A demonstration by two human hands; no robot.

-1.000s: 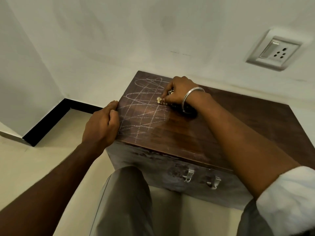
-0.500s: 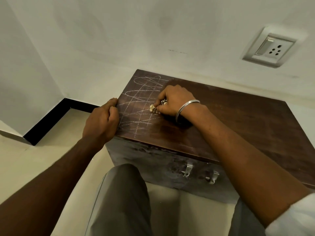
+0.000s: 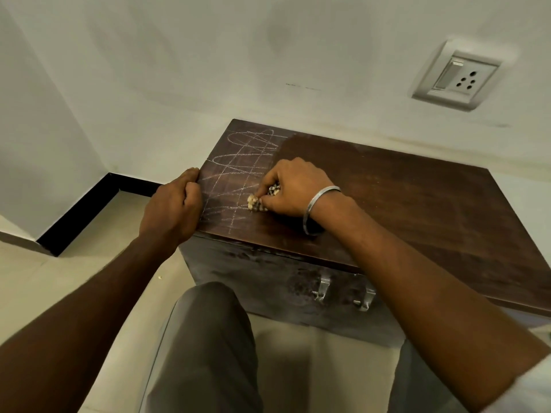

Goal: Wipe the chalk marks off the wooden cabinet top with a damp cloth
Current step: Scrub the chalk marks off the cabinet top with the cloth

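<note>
My right grip [image 3: 293,189] is clenched around a small wadded cloth [image 3: 256,203], a pale, speckled lump that pokes out past my fingertips and presses down on the wooden cabinet top [image 3: 417,204]. A metal bangle [image 3: 317,208] circles that wrist. The cloth sits at the right margin of the chalk marks [image 3: 238,171], white loops and crossing lines that cover the left end of the cabinet top from its far edge almost to its near edge. My left grip [image 3: 173,208] is closed over the left edge of the cabinet top, fingers curled on the rim, touching the outer chalk lines. To the right of the cloth the cabinet top is dark bare wood, running wide toward its right edge, which passes out of view; there is plenty of open surface there for sweeping. The far edge of the cabinet top lies close against the white wall [image 3: 208,70]. Below the near edge, two metal handles [image 3: 343,290] stick out of the cabinet front. My knee in grey trousers [image 3: 205,347] is just before that front. Left of the cabinet, pale floor [image 3: 74,278] opens out to a black skirting board [image 3: 83,210]. Above the cabinet top's right part, a switch socket [image 3: 454,76] is set in the wall.
</note>
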